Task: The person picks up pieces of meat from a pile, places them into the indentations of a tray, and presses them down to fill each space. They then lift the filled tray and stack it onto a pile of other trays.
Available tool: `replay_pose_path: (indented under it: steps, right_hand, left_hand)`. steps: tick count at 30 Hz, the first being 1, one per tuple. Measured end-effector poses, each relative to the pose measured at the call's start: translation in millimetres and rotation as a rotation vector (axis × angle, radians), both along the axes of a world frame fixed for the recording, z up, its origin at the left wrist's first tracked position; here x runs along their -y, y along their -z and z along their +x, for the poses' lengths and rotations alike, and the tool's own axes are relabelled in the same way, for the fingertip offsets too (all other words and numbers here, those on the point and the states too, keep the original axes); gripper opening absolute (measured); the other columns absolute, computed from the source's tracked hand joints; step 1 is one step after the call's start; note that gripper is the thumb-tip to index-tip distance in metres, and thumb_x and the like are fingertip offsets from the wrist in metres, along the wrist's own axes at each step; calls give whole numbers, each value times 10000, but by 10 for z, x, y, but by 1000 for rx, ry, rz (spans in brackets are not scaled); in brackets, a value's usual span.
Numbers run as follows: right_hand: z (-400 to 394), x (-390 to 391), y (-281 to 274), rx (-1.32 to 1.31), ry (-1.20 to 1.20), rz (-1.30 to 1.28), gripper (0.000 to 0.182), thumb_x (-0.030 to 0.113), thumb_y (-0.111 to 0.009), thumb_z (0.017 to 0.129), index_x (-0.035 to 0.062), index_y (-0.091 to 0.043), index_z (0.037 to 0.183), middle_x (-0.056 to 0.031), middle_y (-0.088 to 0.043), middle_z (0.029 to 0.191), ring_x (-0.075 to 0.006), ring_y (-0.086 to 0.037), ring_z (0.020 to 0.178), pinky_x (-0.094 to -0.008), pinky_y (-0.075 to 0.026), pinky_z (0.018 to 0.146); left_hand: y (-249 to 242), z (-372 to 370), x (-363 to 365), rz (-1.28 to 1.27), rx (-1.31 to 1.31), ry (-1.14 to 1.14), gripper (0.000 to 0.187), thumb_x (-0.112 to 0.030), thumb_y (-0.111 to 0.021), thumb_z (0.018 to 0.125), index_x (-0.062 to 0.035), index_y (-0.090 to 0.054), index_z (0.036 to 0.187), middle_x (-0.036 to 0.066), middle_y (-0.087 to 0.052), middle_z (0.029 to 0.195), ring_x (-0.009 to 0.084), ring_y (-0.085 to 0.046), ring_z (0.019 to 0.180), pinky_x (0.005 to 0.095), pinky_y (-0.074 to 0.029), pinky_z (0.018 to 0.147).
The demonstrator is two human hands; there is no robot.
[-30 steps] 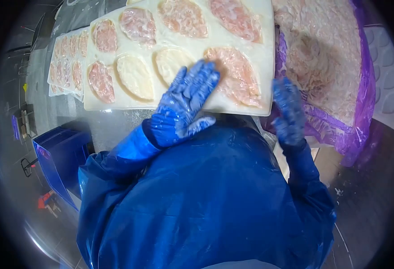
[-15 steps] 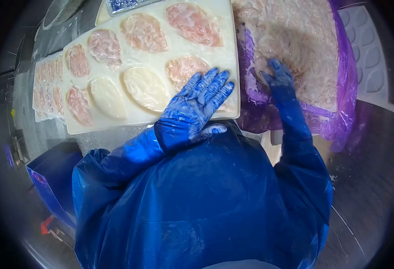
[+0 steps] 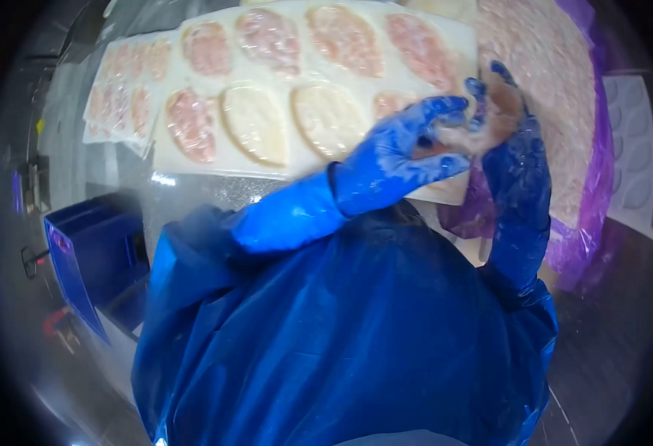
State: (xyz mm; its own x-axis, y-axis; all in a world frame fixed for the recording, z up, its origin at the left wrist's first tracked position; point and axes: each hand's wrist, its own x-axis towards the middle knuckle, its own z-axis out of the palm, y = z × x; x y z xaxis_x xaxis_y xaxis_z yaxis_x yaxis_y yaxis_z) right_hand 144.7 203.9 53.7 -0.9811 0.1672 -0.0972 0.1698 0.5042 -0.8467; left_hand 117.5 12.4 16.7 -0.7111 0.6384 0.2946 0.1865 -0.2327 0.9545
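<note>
A pale pink piece of raw meat (image 3: 503, 111) is held up between my two blue-gloved hands, above the right edge of a white mould tray (image 3: 308, 165). My right hand (image 3: 521, 145) has its fingers curled round the meat. My left hand (image 3: 404, 149) reaches in from the left, thumb and fingers curved round the strip's other end. Teardrop-shaped hollows mark the tray. Several hold pink meat (image 3: 341, 41), while two in the near row show only a bare, whitish hollow (image 3: 254, 126). My left hand partly covers another filled hollow.
To the right lies a large mass of raw meat (image 3: 557, 97) in a purple plastic liner (image 3: 598, 186). Another mould tray (image 3: 631, 149) stands beyond it. A smaller filled tray (image 3: 122, 93) is at the left, and a blue bin (image 3: 81, 253) stands lower left.
My right hand has come up from the meat mass with a piece in it. My left hand has lifted off the tray and moved right to meet it. The view has shifted.
</note>
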Motion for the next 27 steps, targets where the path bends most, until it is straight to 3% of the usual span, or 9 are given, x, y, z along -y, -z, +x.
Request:
replay_pose_path:
  steps: [3, 4, 6, 8, 10, 11, 15, 21, 27]
  right_hand:
    - [-78, 392, 262, -122, -188, -996, 611, 184, -597, 1000, 26, -364, 1542, -180, -483, 1506, -273, -543, 1297, -348, -511, 987]
    - [-89, 527, 224, -118, -200, -1000, 611, 184, -597, 1000, 26, -364, 1542, -180, -483, 1506, -273, -543, 1297, -348, -511, 987]
    - [-44, 786, 98, -288, -301, -675, 593, 132, -640, 971, 52, -427, 1519, -171, -506, 1495, -263, -544, 1314, -357, -497, 1023]
    - [-164, 830, 113, -319, -348, -402, 544, 97, -668, 946, 65, -509, 1465, -166, -575, 1427, -248, -580, 1277, -353, -490, 1034]
    - [-221, 774, 205, -367, -273, 284, 527, 106, -698, 924, 81, -555, 1430, -162, -645, 1325, -231, -644, 1175, -332, -513, 996]
    - [-169, 825, 202, -321, -73, 159, 414, 110, -727, 897, 89, -642, 1302, -136, -700, 1184, -235, -695, 1020, -328, -543, 918]
    - [-39, 1194, 469, -394, 38, 263, 152, 133, -730, 882, 91, -660, 1010, -92, -684, 975, -260, -676, 874, -393, -541, 811]
    - [138, 1296, 482, -419, -86, 636, 171, 185, -712, 861, 94, -645, 989, -107, -608, 891, -323, -594, 849, -440, -484, 752]
    - [22, 1491, 537, -449, 55, 616, 227, 211, -718, 851, 84, -653, 1028, -112, -617, 912, -306, -617, 889, -441, -487, 769]
  left_hand:
    - [-44, -51, 381, 120, 345, 73, 528, -42, -631, 971, 12, -438, 1460, 129, -550, 1367, 244, -578, 1231, 353, -482, 1013]
    - [-56, -73, 548, 166, 498, 123, 524, -42, -626, 976, 12, -428, 1458, 130, -554, 1337, 228, -605, 1185, 324, -521, 955]
    - [65, -93, 987, -43, 525, 118, 542, -53, -624, 980, 11, -395, 1467, 157, -599, 1297, 222, -661, 1083, 299, -567, 889]
    - [584, -122, 1437, -415, -222, 249, 438, -66, -618, 989, 27, -492, 1398, 160, -679, 1219, 200, -694, 1031, 315, -580, 912]
    - [-47, -212, 1571, -573, -225, -76, 306, -97, -603, 998, 25, -614, 1278, 149, -728, 1155, 224, -717, 1017, 312, -571, 950]
    - [-142, -308, 1533, -415, -68, -234, 254, -139, -614, 996, 19, -681, 1184, 161, -735, 1147, 224, -718, 1043, 297, -572, 931]
    - [148, -819, 1089, -433, -584, -198, 264, -100, -675, 894, -42, -669, 1152, 128, -666, 1102, 307, -664, 993, 391, -538, 848]
    - [352, -873, 1181, -792, -933, -199, 258, -192, -720, 850, -134, -671, 1096, 89, -627, 1068, 319, -622, 965, 415, -503, 840]
    - [316, -1028, 1140, -617, -934, -58, 377, -200, -737, 829, -125, -656, 1190, 105, -621, 1109, 337, -606, 1013, 457, -492, 871]
